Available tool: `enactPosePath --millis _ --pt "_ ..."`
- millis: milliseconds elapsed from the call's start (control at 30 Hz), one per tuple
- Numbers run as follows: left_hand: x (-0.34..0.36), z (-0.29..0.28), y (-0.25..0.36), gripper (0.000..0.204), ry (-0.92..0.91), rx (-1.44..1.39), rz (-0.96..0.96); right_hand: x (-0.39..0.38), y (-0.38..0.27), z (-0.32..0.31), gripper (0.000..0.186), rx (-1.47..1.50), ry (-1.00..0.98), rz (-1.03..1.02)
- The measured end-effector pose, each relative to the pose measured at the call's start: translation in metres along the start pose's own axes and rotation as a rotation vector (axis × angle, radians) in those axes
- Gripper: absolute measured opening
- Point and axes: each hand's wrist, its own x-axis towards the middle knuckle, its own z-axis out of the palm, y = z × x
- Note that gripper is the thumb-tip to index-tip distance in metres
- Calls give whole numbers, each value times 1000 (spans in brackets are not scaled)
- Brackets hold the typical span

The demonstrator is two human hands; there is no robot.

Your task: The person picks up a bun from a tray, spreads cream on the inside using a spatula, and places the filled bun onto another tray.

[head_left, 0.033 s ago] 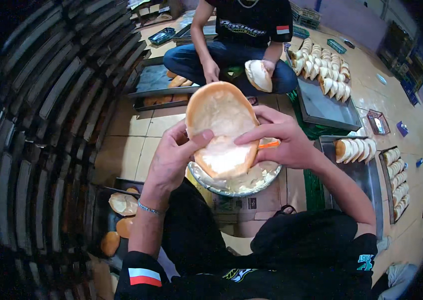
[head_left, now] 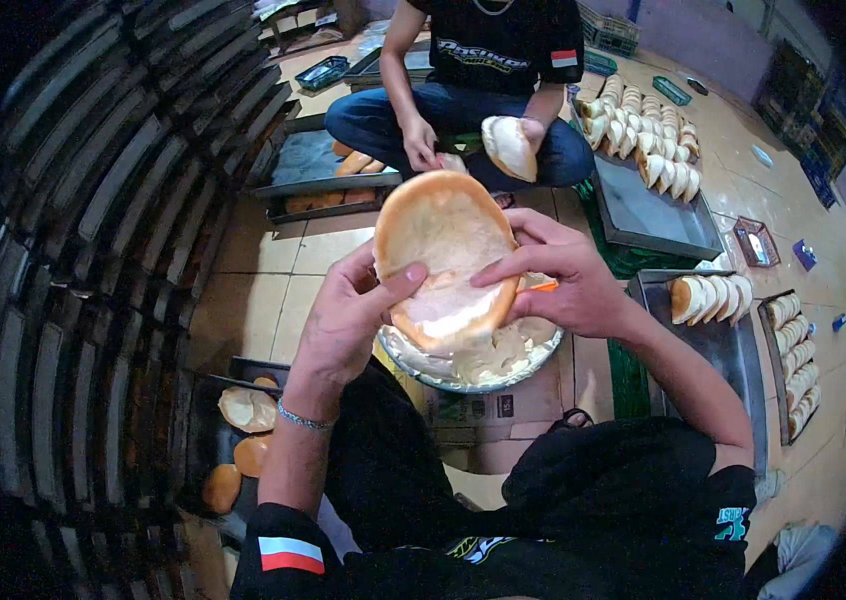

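My left hand [head_left: 338,315] and my right hand [head_left: 568,270] hold a split bread bun [head_left: 446,215], spread apart with its pale inside up. White cream coats the nearer half. Both thumbs press on the inside near the fold, and the fingers wrap round the outer edges. A small orange piece [head_left: 541,286], perhaps a tool's handle, sticks out by my right hand; the rest of it is hidden. Directly below the bun is a round bowl [head_left: 443,382] of cream, partly covered by the bun and my hands.
Opposite sits a co-worker [head_left: 493,90] holding a cream-coated bun [head_left: 510,148]. Filled buns [head_left: 713,298] lie on a metal tray [head_left: 713,350] at right, more on a tray [head_left: 658,215] beyond. Plain buns [head_left: 222,487] lie at lower left, beside dark stacked racks [head_left: 93,300].
The bun in my hands has tilted slightly, its nearer edge a little higher. Across from me, the co-worker's bun has shifted slightly left and turned.
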Motion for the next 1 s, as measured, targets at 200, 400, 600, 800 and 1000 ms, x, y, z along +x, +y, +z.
enactPosePath --millis 200,400,600,800,1000 --pt "-6 -6 -12 45 -96 -322 -25 -3 13 25 21 399 261 191" --pt "-8 9 -22 45 -24 -59 160 0 11 39 25 736 370 403" --pt "-7 20 -19 41 113 -116 170 -1 11 47 33 673 429 354" --pt "-5 28 -34 45 195 -163 257 6 0 48 45 688 457 358" --pt "12 45 -25 40 320 -433 332 20 0 42 48 559 463 321"
